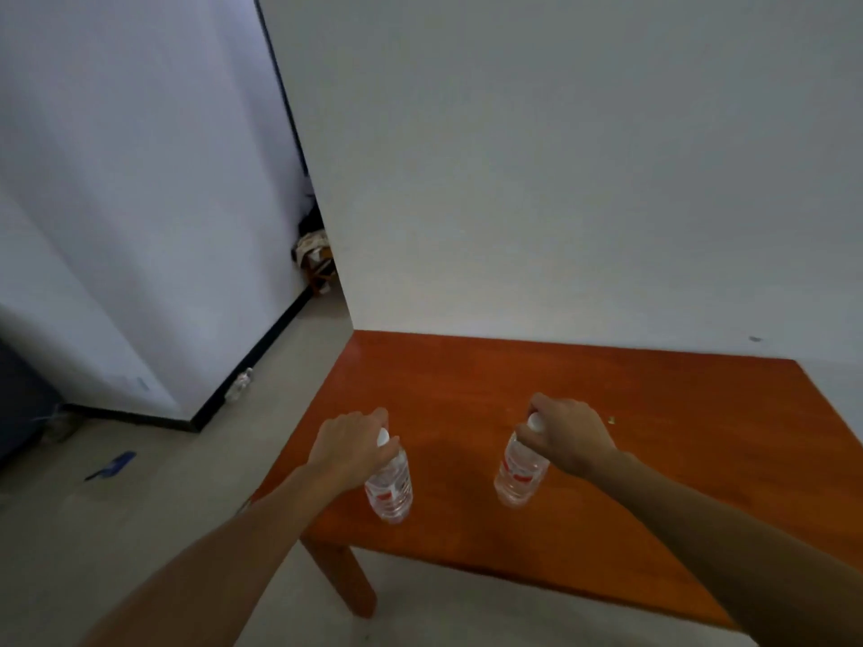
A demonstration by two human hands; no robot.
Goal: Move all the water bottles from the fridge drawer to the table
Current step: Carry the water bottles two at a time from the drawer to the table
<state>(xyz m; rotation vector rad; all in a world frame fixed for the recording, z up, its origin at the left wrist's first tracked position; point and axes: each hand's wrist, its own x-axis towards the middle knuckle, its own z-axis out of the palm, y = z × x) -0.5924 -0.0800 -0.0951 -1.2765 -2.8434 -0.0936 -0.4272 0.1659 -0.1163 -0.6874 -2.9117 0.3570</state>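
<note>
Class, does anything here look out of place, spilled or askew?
Nothing spilled. Two strays on the floor left of the reddish-brown wooden table: a blue flat object, and a clear bottle-like thing lying by the black skirting.

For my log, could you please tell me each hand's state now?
Left hand: grips the left bottle by its neck.
Right hand: grips the right bottle by its neck.

— Bottles?
— Two: a left bottle and a right bottle, one white cap apiece.
— Hands?
— Two: left hand, right hand.
— Worktops?
— One worktop, one leg showing. Also one blue thing.
</note>
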